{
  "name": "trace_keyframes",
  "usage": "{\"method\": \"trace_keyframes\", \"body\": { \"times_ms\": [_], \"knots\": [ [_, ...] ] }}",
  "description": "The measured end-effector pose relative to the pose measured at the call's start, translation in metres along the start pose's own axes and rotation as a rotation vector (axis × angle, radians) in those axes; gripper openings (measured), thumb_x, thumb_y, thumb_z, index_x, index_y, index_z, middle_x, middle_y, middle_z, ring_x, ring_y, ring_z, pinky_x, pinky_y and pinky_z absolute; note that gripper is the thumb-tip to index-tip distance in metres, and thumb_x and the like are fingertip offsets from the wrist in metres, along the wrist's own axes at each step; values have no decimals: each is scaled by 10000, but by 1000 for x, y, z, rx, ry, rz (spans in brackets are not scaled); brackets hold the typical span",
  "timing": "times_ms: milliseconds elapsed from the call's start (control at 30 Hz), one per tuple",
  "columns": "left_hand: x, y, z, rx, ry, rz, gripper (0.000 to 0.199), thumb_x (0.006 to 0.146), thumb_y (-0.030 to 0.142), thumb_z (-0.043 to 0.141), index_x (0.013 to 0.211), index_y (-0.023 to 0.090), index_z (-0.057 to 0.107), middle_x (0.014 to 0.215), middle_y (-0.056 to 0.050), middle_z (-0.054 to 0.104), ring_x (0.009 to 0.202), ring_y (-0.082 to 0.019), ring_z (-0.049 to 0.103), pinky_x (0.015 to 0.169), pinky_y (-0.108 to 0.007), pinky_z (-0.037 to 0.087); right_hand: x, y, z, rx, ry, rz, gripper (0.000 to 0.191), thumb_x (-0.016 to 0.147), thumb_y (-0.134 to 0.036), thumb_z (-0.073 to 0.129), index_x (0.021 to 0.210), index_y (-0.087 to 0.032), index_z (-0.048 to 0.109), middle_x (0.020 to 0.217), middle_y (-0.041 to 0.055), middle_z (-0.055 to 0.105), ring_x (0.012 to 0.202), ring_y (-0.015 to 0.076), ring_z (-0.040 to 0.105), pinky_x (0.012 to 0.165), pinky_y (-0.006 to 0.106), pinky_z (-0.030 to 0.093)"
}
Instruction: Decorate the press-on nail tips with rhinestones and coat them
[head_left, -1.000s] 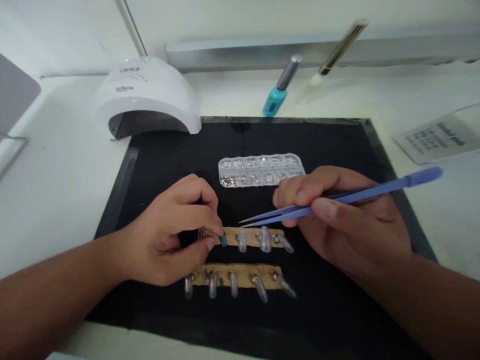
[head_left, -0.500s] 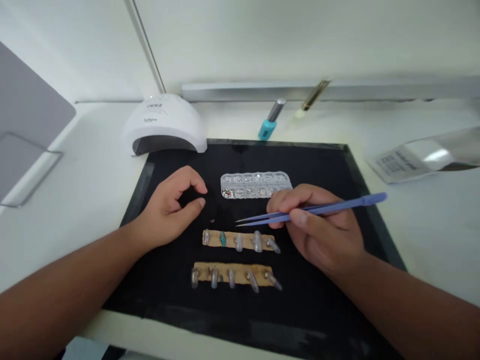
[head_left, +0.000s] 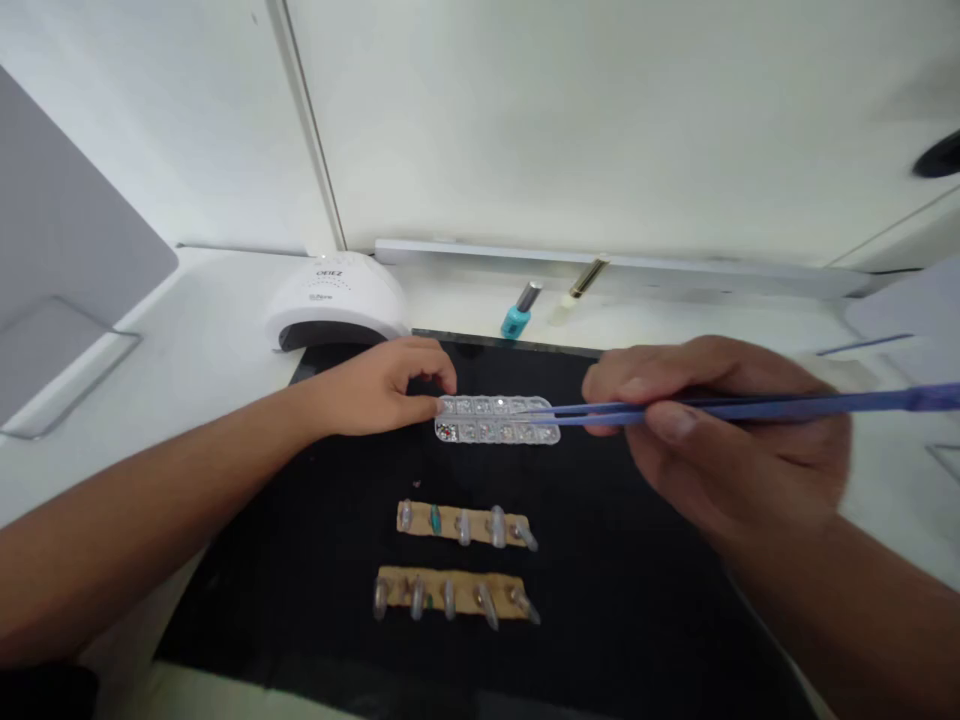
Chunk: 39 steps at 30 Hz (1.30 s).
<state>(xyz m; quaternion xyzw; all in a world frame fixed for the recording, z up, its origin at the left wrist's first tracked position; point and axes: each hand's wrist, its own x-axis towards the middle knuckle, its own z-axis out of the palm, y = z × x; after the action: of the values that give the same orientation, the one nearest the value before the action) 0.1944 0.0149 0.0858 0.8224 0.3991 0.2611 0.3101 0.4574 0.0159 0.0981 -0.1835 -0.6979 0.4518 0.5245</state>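
My right hand (head_left: 720,430) holds a pair of blue tweezers (head_left: 780,405), fingers closed round the shanks. Their tips lie over the middle of a clear rhinestone case (head_left: 491,418) split into small compartments; whether they touch a stone cannot be told. At the case's left end, my left hand (head_left: 390,385) grips the corner between thumb and curled index finger. Nearer me lie two tan strips, an upper strip (head_left: 486,525) and a lower strip (head_left: 469,592), each bearing several clear nail tips. One tip (head_left: 435,518) on the upper strip is teal. A tiny speck (head_left: 416,484) rests above it.
A white nail lamp (head_left: 337,300) stands at the back left of the black mat (head_left: 615,610). Behind the mat are a teal polish bottle (head_left: 517,318) and a pale bottle with a gold cap (head_left: 577,292). A white wall closes off the back.
My left hand has moved over to the rhinestone case and taken its left end. My right hand has brought the tweezers from above the upper strip to over the case. The view has shifted upward.
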Motion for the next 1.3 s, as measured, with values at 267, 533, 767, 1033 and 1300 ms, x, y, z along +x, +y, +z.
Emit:
{"method": "trace_keyframes", "body": {
  "times_ms": [267, 533, 767, 1033, 1300],
  "knots": [
    [15, -44, 26, -74, -83, 177, 133, 848, 253, 640, 929, 150, 658, 946, -68, 651, 916, -178, 595, 846, -324, 486, 0, 50, 3, -46, -164, 36, 58, 867, -215, 628, 867, -207, 686, 680, 12, 630, 585, 145, 563, 528, 309, 426],
    [16, -45, 28, -144, -58, 146, 102, 876, 123, 561, 884, 109, 663, 883, -62, 641, 848, -146, 577, 805, -286, 462, 3, 59, 5, -256, -354, -22, 150, 810, -63, 551, 861, -192, 608, 669, 7, 606, 586, 126, 564, 544, 281, 451],
    [16, -43, 27, -163, -59, 143, 105, 867, 92, 558, 869, 93, 663, 870, -54, 640, 841, -130, 574, 794, -258, 453, 6, 54, 13, -443, -446, -58, 174, 815, -39, 535, 876, -200, 567, 682, 19, 623, 619, 136, 599, 564, 269, 500],
    [16, -40, 26, -177, -83, 100, 135, 826, 27, 559, 879, 85, 668, 876, -44, 643, 842, -112, 576, 774, -225, 451, 5, 53, 12, -505, -477, -54, 191, 813, -33, 542, 900, -202, 560, 705, 19, 642, 664, 142, 634, 607, 273, 542],
    [16, -39, 24, -166, -84, 100, 134, 837, 40, 555, 882, 91, 671, 879, -38, 647, 846, -109, 576, 783, -225, 454, 0, 46, 11, -564, -498, -54, 222, 804, -31, 560, 939, -206, 585, 738, 30, 674, 717, 164, 668, 690, 310, 585]
  ]
}}
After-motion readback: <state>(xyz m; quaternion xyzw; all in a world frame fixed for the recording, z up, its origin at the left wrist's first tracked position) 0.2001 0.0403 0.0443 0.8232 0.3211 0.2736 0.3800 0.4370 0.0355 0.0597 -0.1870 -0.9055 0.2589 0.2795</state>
